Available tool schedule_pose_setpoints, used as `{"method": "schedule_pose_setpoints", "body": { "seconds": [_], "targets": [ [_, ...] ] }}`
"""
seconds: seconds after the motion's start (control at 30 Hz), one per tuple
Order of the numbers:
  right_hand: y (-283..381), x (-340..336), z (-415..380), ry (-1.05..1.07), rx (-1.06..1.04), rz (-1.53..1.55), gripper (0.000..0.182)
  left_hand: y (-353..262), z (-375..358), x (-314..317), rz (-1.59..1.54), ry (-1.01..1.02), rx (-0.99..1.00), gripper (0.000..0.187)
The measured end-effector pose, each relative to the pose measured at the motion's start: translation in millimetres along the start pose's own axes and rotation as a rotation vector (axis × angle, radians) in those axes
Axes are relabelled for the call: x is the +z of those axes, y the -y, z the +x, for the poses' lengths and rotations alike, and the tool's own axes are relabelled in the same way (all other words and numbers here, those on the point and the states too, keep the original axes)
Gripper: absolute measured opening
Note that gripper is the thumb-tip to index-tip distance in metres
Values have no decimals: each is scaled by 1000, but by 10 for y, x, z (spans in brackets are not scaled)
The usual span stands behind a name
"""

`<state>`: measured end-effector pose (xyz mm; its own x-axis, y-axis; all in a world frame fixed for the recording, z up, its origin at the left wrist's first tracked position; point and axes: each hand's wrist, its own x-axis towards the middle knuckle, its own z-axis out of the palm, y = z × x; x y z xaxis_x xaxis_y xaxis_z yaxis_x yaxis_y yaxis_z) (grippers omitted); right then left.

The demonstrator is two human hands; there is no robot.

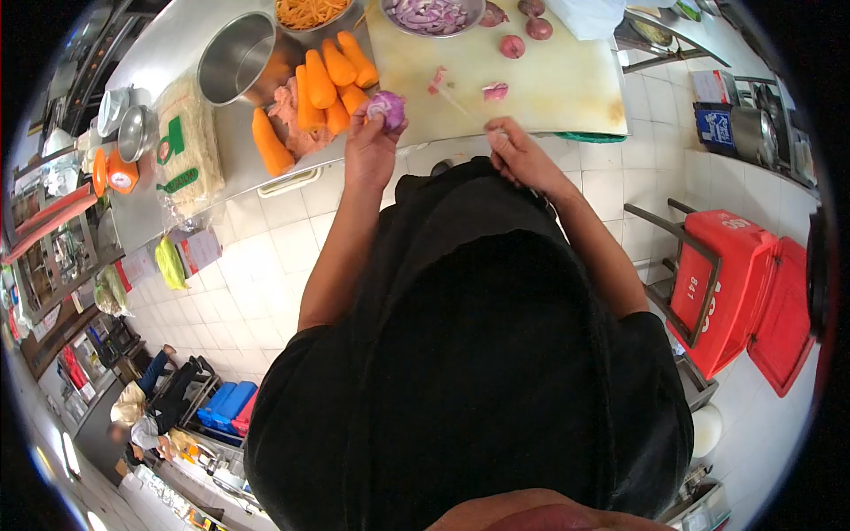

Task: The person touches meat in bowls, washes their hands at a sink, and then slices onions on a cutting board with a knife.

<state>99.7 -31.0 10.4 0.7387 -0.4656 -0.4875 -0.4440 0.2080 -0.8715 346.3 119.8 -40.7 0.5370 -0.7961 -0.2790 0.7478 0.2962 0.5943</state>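
Observation:
My left hand (370, 150) is closed around a peeled purple onion (387, 110), held up at the front edge of the cutting board (540, 84). My right hand (521, 155) is curled shut at the same edge, farther right; what its fingers hold, if anything, is hidden. On the board lie bits of onion skin (494, 91). Several unpeeled onions (512, 47) sit towards the back. A metal bowl of sliced purple onion (434, 16) stands at the board's far side. Left of my left hand, peeled carrots (320, 81) are piled on a pinkish cloth (288, 115).
A steel pot (239, 57) and a bowl of shredded carrot (310, 11) stand behind the carrots. A wrapped noodle pack (189, 146), a metal bowl (136, 133) and an orange scale (121, 173) are farther left. A red bin (708, 283) stands right. People (146, 416) are in the distance.

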Motion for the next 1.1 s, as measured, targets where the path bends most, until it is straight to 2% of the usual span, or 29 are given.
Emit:
{"method": "schedule_pose_setpoints", "body": {
  "seconds": [0.07, 0.2, 0.3, 0.4, 0.5, 0.6, 0.63, 0.73, 0.8, 0.87, 0.97, 1.07, 1.1],
  "targets": [
    [-123, 49, -19, 121, 149, 87, 38, -21, 21, -54, -10, -17, 1, 28],
    [-160, 16, -77, 114, 305, 233, 36, -31, 61, -64, 55, -33, 8, 31],
    [-282, -150, -317, 56, 347, 456, 33, -24, 83, -27, 130, -29, 3, 29],
    [-487, -349, -625, -21, 313, 531, 31, 21, 117, 16, 144, -40, -15, 31],
    [-405, -466, -992, -200, 370, 604, 31, 97, 131, 53, 186, -32, -26, 33],
    [-491, -586, -1187, -429, 359, 535, 31, 177, 180, 59, 222, 24, -38, 34],
    [-723, -711, -1231, -460, 308, 384, 29, 204, 184, 75, 290, 39, -34, 33],
    [-877, -681, -1277, -697, 80, -362, 27, 280, 232, 191, 357, 45, -54, 34],
    [-725, -635, -1246, -545, 206, -420, 30, 362, 301, 289, 416, 9, -61, 38],
    [-649, -560, -1156, -509, 169, -527, 31, 443, 346, 382, 474, 2, -64, 39],
    [-706, -742, -1058, -555, 179, -534, 32, 593, 431, 508, 602, 18, -67, 42],
    [-952, -1163, -1036, -693, 191, -487, 32, 742, 526, 592, 745, 64, -26, 45],
    [-1049, -1343, -1046, -753, 121, -498, 33, 801, 536, 593, 801, 46, -29, 46]
  ]
}}
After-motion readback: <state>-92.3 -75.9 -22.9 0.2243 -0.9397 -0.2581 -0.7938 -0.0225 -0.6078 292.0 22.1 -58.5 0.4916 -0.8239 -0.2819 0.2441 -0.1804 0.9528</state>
